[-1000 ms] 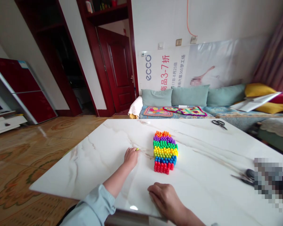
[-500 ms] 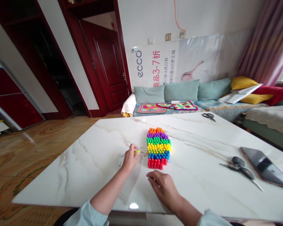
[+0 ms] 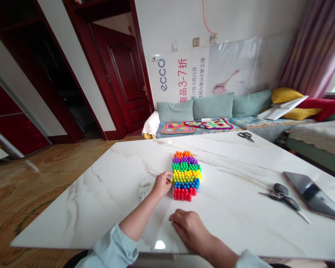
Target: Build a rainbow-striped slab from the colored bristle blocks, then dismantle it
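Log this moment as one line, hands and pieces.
left hand: holds yellow-green piece beside coloured rows | right hand: curled, near table edge, contents hidden | whitish pieces: left of rows

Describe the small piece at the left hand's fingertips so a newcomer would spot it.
On the white table stands a block of coloured pieces in striped rows. Beside its left edge is the left hand. The yellow-green piece at its fingertips differs from its neighbours by jutting past that edge.

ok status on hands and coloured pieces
Left hand: yellow-green piece at fingertips, beside the coloured rows. Right hand: loosely curled, near red row. White items left of left wrist, not blocking.
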